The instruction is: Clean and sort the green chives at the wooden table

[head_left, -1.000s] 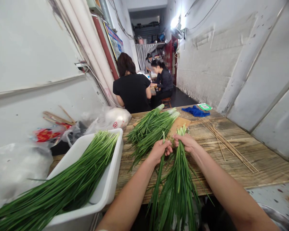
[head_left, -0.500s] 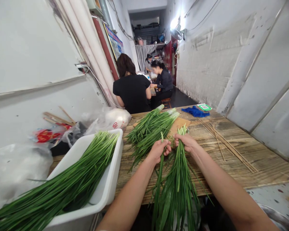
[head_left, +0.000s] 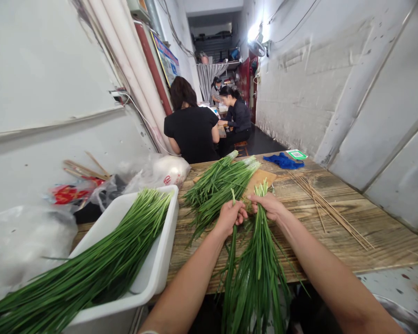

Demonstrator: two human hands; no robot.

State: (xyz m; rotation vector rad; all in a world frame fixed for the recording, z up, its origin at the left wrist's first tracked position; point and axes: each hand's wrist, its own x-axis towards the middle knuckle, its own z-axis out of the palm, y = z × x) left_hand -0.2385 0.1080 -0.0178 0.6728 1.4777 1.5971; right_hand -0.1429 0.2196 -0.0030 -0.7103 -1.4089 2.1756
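Note:
My right hand [head_left: 267, 205] is closed round a bunch of garlic chives [head_left: 259, 260], pale cut ends up and long green leaves hanging over the table's front edge. Just left of it, my left hand [head_left: 231, 215] pinches a few garlic chive stalks [head_left: 232, 250], whose leaves also hang down beside the bunch. The two hands are close together but apart. Behind them, bundled garlic chives [head_left: 219, 183] with wrapped pale ends lie on the table, partly over a brown board [head_left: 263, 178].
A white plastic tub [head_left: 167, 232] of loose chives stands at left, with plastic bags [head_left: 167, 169] behind. Thin sticks [head_left: 329, 208], a blue cloth [head_left: 284, 161] and a green-edged card [head_left: 296, 154] lie on the wooden table [head_left: 362, 208]. Several people sit or stand beyond, including one in black [head_left: 191, 132].
My right hand has shifted very slightly left toward my left hand, with the bunch still in it. My left hand keeps its pinch on the few stalks. Otherwise little differs.

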